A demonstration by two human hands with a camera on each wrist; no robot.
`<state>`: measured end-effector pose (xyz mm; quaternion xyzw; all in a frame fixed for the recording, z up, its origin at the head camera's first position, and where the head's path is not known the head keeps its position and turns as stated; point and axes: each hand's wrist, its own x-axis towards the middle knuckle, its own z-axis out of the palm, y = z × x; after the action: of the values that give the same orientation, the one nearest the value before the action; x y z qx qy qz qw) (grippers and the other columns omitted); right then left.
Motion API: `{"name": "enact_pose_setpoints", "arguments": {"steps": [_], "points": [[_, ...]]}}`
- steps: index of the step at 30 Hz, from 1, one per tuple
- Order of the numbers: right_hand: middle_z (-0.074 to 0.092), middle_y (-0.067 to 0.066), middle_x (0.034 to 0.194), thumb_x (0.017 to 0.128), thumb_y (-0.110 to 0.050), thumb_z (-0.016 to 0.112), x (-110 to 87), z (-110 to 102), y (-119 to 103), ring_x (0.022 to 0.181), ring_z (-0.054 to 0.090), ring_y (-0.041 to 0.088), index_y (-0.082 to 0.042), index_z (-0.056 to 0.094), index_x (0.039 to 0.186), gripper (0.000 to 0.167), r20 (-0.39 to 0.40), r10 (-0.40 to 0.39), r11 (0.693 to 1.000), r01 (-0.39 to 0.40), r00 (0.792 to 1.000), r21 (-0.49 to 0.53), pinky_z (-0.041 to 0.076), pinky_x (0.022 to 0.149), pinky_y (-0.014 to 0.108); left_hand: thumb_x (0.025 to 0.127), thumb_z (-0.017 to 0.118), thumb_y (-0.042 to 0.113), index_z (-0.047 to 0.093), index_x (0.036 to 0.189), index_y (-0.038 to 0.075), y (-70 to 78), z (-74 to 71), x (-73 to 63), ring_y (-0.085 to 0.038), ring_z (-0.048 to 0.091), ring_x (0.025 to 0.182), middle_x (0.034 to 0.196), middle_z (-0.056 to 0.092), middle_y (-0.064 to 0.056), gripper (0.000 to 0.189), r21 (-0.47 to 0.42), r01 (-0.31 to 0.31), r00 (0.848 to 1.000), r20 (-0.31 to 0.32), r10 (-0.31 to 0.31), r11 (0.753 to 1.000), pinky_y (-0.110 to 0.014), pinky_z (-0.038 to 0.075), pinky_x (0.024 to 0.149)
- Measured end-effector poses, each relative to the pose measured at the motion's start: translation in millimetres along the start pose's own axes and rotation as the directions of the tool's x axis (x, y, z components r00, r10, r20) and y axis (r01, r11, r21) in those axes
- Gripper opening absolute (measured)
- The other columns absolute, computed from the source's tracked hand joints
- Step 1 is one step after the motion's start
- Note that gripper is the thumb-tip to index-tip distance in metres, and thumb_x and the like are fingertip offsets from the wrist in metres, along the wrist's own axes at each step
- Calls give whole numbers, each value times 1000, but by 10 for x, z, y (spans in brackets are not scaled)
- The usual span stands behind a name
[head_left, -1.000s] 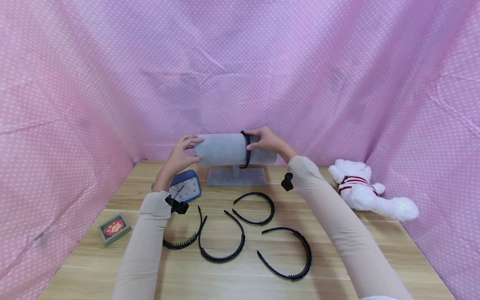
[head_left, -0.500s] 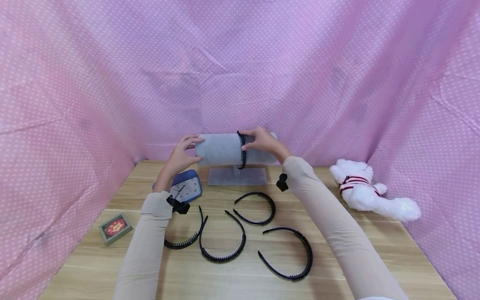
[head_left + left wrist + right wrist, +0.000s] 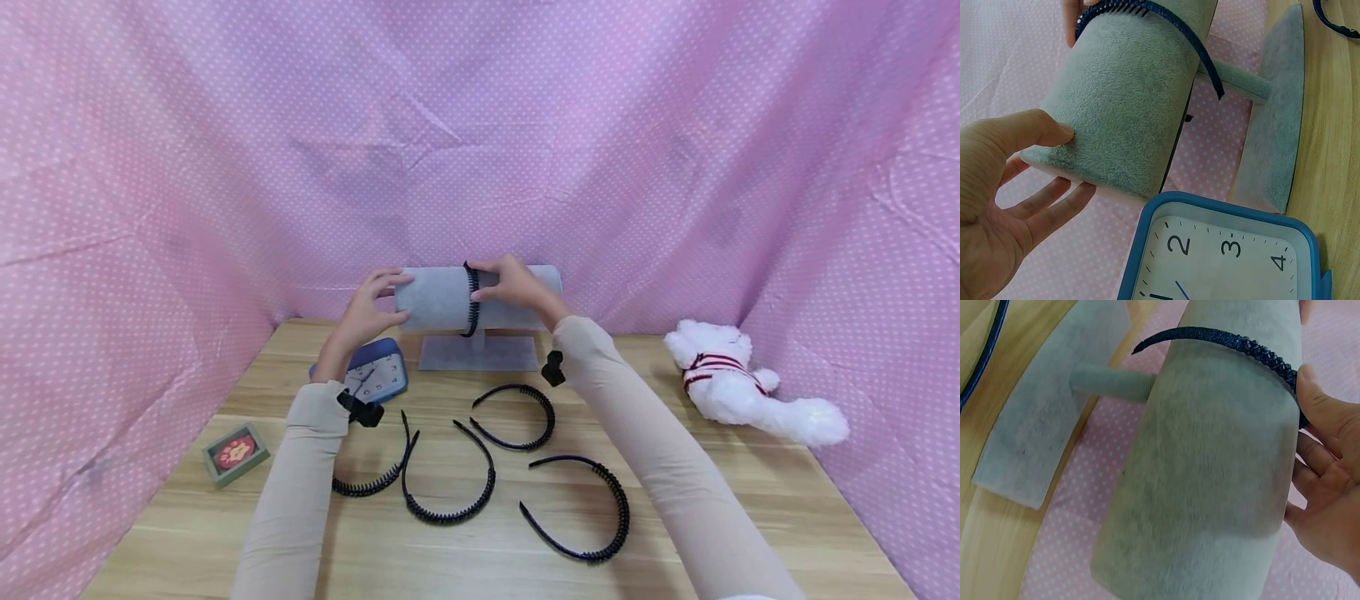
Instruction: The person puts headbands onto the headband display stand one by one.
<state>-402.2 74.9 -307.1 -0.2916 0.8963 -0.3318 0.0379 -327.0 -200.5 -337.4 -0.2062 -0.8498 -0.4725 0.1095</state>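
A grey plush T-shaped headband stand point(image 3: 433, 302) stands at the back of the table, its thick roll lying level on a short post. At the roll's left end, my left hand point(image 3: 366, 310) grips it; in the left wrist view the thumb lies on the front face and fingers on the end. A black toothed headband point(image 3: 473, 315) curves over the roll near its middle, with a pointed tip point(image 3: 1141, 347) hanging free on the near side. My right hand point(image 3: 516, 283) pinches this headband along its upper part; some of the fingers are hidden behind the roll.
Several black headbands lie on the wooden table, including one at front centre point(image 3: 450, 518) and one at front right point(image 3: 626, 510). A blue clock point(image 3: 381, 379) stands below my left wrist. A small paw-print frame point(image 3: 236, 452) lies left; a white plush toy point(image 3: 726, 379) lies right.
My right hand has slid the headband leftward along the roll, from right of the post to about its middle. My left hand has kept its grip on the roll's end.
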Motion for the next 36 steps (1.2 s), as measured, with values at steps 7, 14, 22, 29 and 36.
{"name": "enact_pose_setpoints", "arguments": {"steps": [7, 14, 22, 29, 36], "points": [[49, 9, 155, 90, -23, 80, 41, 131, -104, 146, 46, 25, -17, 50, 151, 69, -17, -2, 1000, 3, 1000, 13, 39, 122, 40, 88, 69, -12, 52, 141, -11, -80, 18, 33, -53, 47, 133, 156, 34, -30, 56, -5, 1, 1000, -2, -1, 1000, -63, 50, 106], [50, 5, 155, 88, -22, 82, 79, 250, -184, 146, 45, 24, -17, 52, 150, 69, -63, -4, 1000, 5, 998, 25, 37, 124, 40, 88, 72, -9, 54, 142, -6, -347, 47, 121, -51, 48, 132, 157, 36, -25, 57, -8, -26, 999, -29, 26, 1000, -62, 50, 107], [52, 7, 153, 87, -20, 83, 95, 415, -289, 145, 47, 24, -16, 53, 149, 69, -116, -19, 1000, 21, 993, 14, 37, 124, 39, 87, 74, -7, 57, 140, -1, -386, 29, 117, -47, 50, 131, 155, 39, -21, 57, 3, -41, 999, -33, 42, 999, -58, 50, 108], [49, 10, 156, 87, -23, 82, 134, 544, -346, 146, 46, 26, -16, 51, 150, 71, -142, -46, 997, 36, 989, -71, 36, 124, 40, 86, 73, -8, 56, 141, -3, -375, 41, 106, -48, 51, 131, 155, 39, -22, 57, 10, -47, 998, -41, 48, 999, -60, 50, 108], [45, 15, 158, 87, -27, 83, 133, 616, -386, 148, 42, 32, -20, 50, 151, 72, -164, -40, 993, 21, 986, -116, 34, 125, 49, 87, 72, -10, 55, 140, -7, -291, 42, 71, -51, 50, 131, 155, 37, -26, 56, 0, -48, 998, -39, 48, 999, -60, 50, 107]]}}
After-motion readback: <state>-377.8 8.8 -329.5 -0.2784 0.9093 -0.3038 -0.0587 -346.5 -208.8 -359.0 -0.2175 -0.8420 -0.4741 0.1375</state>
